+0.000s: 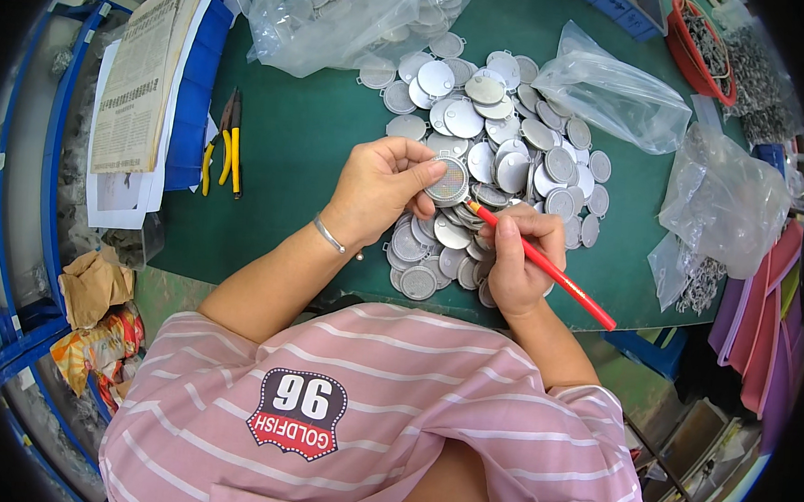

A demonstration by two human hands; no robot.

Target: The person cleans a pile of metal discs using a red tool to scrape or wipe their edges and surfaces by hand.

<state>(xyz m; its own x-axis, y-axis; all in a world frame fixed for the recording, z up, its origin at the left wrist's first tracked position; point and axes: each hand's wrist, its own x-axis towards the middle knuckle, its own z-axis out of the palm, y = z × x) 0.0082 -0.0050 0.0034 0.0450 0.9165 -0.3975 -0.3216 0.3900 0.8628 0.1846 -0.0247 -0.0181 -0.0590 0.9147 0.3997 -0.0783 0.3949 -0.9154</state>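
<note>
My left hand [380, 184] pinches a round grey metal disc [447, 182] with a fine grid pattern and a raised rim between thumb and fingers. Gripped in my right hand [523, 257] is a red pencil [568, 285], its tip touching or very near the disc's lower right edge. Under and around both hands spreads a heap of similar metal discs [464, 120], some smooth, some patterned, many with small loops at the rim. The heap lies on a green tabletop [289, 154].
Yellow-handled pliers [231, 147] lie at left beside a blue tray [193, 104] bearing newspaper [143, 78]. Clear plastic bags [615, 94] lie behind and right. A red basket [701, 50] of metal parts stands at far right; blue shelving [55, 142] flanks the left.
</note>
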